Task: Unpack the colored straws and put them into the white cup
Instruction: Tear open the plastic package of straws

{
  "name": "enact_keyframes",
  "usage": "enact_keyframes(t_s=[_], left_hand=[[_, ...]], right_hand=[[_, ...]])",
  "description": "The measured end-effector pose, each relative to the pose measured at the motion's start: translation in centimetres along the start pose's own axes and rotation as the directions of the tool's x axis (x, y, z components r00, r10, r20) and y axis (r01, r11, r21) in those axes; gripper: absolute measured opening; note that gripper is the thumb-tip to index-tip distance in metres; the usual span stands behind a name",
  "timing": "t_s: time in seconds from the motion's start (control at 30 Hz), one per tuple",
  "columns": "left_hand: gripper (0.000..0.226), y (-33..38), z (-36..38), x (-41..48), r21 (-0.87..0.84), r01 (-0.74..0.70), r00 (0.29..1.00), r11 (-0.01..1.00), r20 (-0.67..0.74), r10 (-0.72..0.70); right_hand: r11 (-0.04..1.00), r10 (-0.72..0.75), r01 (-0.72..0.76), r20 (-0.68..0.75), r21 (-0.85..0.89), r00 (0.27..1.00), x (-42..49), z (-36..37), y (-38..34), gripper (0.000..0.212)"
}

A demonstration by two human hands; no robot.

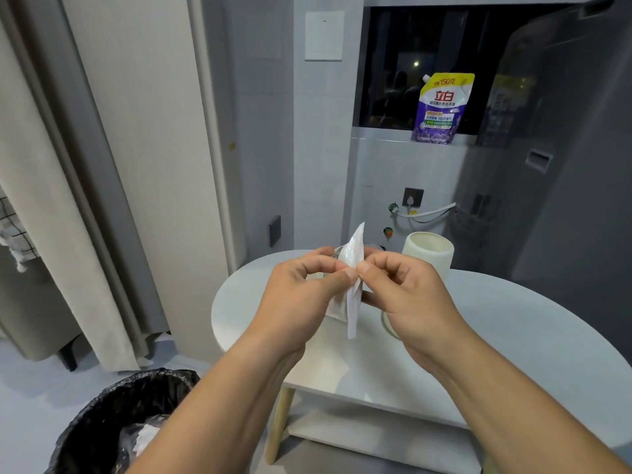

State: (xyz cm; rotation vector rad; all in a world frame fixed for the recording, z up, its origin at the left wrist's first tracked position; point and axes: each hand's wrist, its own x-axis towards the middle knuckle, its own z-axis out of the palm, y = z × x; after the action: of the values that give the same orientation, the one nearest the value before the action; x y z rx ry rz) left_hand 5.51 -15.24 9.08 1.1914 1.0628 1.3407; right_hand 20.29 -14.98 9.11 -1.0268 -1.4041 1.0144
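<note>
Grey tiled walls and a pale floor surround a white oval table [513, 319], over whose near-left part both hands work. Held upright between them is a thin, whitish translucent plastic packet [355, 254]. Its pointed top sticks up above the knuckles and its lower end hangs below the thumbs, clear of the tabletop. What lies inside, and any colour of straws, cannot be made out.

The left hand [301, 289] pinches the packet's left face between thumb and curled forefinger. The right hand [403, 289] pinches the right face the same way. The two thumb tips almost meet at the packet's middle, and the other fingers are folded in.

Just behind the right hand stands the white cylindrical cup [429, 256], upright on the table's far side with its mouth open, apart from the packet. A thin pale ring [386, 325] lies on the tabletop, partly hidden under the right hand.

Beneath the top are a white lower shelf [359, 436] and a light wooden leg [278, 425]. A bin lined with a black bag [102, 422] stands on the floor at the lower left, with clear plastic scraps in it. Beige curtains [102, 165] hang along the left. A purple and yellow detergent pouch [443, 109] leans on the ledge of the dark window [386, 63].
</note>
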Motion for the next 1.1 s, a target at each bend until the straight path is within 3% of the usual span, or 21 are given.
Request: enact_keyframes(t_s=[0.07, 0.27, 0.4, 0.63, 0.83, 0.9, 1.0, 1.1], left_hand=[[0.025, -0.1, 0.2, 0.0, 0.014, -0.003, 0.999, 1.0, -0.036, 0.004], [0.023, -0.2, 1.2, -0.2, 0.017, -0.025, 0.996, 1.0, -0.084, 0.027], [0.03, 0.1, -0.2, 0.6, -0.026, 0.008, 0.986, 1.0, -0.166, -0.012], [0.016, -1.0, 0.4, 0.2, 0.111, -0.044, 0.996, 0.993, -0.076, 0.052], [0.01, -1.0, 1.0, -0.1, 0.165, -0.039, 0.991, 0.986, -0.117, 0.059], [0.022, -0.7, 1.3, -0.4, 0.098, 0.03, 0.985, 0.995, -0.17, -0.013], [0.061, -0.5, 1.2, -0.3, -0.14, 0.318, 0.923, 0.938, -0.179, -0.34], [0.056, -1.2, 0.7, 0.3, -0.389, 0.477, 0.858, 0.788, 0.011, -0.513]], right_hand=[[1.0, -0.01, 0.01, -0.02, -0.01, 1.0, 0.0, 0.1, 0.1, 0.024], [0.992, -0.045, 0.036, -0.074, -0.122, 0.996, 0.3, 0.4, 1.0, 0.026], [0.999, 0.026, -0.032, -0.153, -0.041, 0.988, 0.5, -0.5, 0.8, 0.023], [0.991, 0.075, -0.09, -0.137, -0.102, 0.988, -0.2, -0.4, -0.2, 0.017], [0.985, 0.105, -0.133, -0.22, -0.114, 0.97, 0.1, -0.7, -0.1, 0.012], [0.989, 0.139, -0.148, -0.224, -0.025, 0.964, 0.2, -0.8, 0.2, 0.014], [0.979, 0.164, -0.132, -0.226, 0.152, 0.96, 0.3, -1.0, -0.2, 0.018], [0.928, 0.192, -0.119, -0.18, 0.352, 0.965, 0.3, -0.9, -0.9, 0.019]])
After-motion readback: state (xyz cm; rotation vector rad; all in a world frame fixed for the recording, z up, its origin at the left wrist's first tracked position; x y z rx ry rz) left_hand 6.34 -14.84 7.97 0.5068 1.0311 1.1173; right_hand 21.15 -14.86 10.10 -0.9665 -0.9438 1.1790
